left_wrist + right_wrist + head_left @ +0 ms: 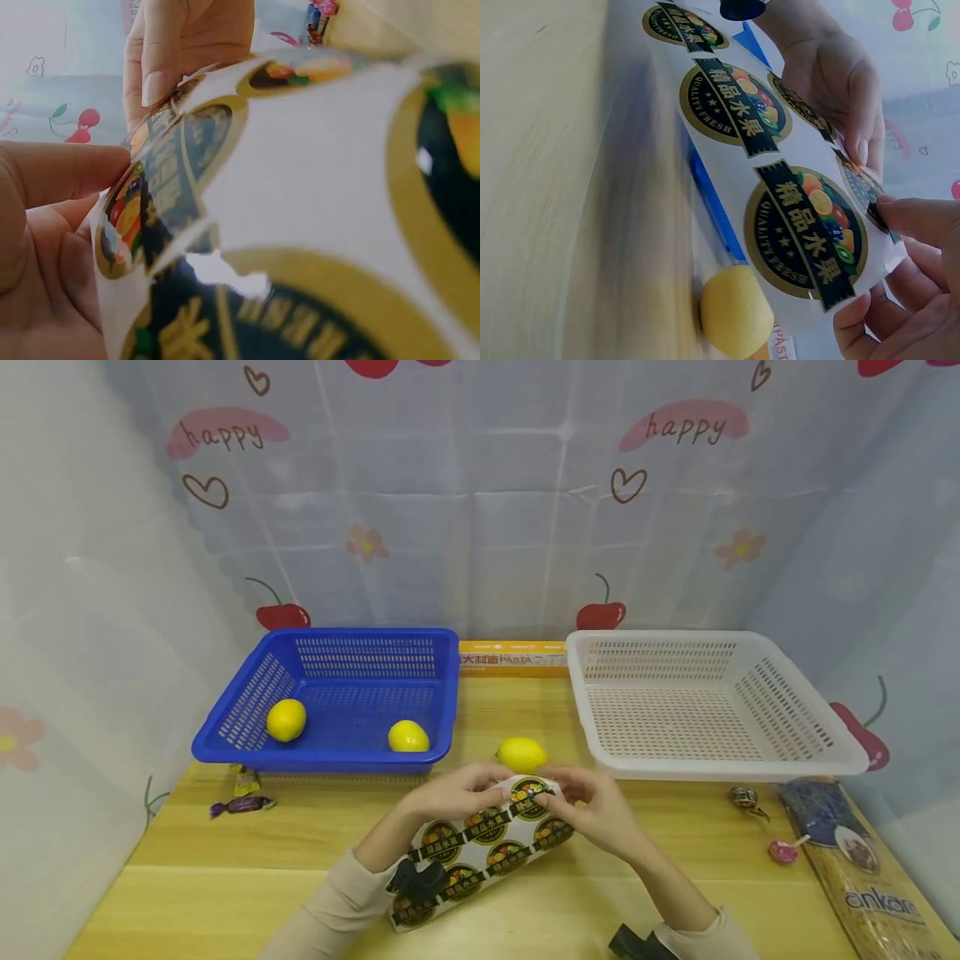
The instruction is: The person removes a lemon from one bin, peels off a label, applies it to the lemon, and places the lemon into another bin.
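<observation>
Both hands hold a sheet of round stickers [498, 833], white with black-and-gold fruit labels, tilted above the wooden table. My left hand [461, 793] pinches its far edge, thumb on top. At the far right corner my right hand [603, 814] grips the sheet, thumb over one sticker. In the right wrist view, the right-hand fingers [922, 225] curl behind the sheet's edge close to a label. The left wrist view shows the left thumb [75, 169] on the sheet. A lemon [521, 753] lies on the table just beyond the hands.
A blue basket [330, 758] at left contains two lemons [287, 720]. At right stands a white basket [720, 770]. Between them at the back lies a pasta box [513, 660]. Wrapped candies [242, 805], a lollipop [783, 852] and a pasta bag [873, 877] lie near the sides.
</observation>
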`<state>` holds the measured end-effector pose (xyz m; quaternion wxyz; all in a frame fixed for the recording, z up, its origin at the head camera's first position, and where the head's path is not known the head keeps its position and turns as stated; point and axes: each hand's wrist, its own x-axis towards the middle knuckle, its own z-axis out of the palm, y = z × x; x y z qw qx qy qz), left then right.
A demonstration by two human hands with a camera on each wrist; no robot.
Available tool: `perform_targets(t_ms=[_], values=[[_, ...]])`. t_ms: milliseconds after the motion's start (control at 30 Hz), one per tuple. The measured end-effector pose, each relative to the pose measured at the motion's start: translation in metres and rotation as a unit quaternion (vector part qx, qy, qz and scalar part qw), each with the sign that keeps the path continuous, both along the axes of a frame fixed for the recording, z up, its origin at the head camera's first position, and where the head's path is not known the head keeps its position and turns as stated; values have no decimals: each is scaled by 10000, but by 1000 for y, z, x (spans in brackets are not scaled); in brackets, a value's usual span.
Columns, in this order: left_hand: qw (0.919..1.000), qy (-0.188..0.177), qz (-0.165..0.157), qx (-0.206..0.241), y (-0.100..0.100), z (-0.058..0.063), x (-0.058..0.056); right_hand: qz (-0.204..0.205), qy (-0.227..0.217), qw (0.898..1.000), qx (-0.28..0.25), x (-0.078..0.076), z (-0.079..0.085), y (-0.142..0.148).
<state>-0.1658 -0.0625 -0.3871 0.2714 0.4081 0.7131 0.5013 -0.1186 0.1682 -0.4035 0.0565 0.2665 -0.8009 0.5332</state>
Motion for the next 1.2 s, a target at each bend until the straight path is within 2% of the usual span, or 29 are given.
perform_targets(t_ms=[167, 300, 467, 567, 733, 967, 1200], values=[[9997, 109, 44, -227, 0, 1, 3, -76, -103, 9994, 326, 2, -2, -1], [9993, 253, 124, -254, 2, 0, 3, -208, 333, 9986, 353, 3, -5, -5], [9983, 362, 273, -358, 5, 0, 3, -530, 1012, 9924, 467, 4, -8, -10], [9978, 431, 315, -400, 5, 0, 3, -573, 1202, 9902, 430, 5, -9, -11], [9972, 577, 316, -362, 4, -1, 3, -663, 1339, 9883, 311, 6, -10, -13], [9975, 542, 363, -256, 5, -1, 3, -835, 1445, 9859, -98, 8, -9, -16], [9973, 613, 379, -121, 6, 0, 2, -687, 1331, 9878, -432, 9, -7, -17]])
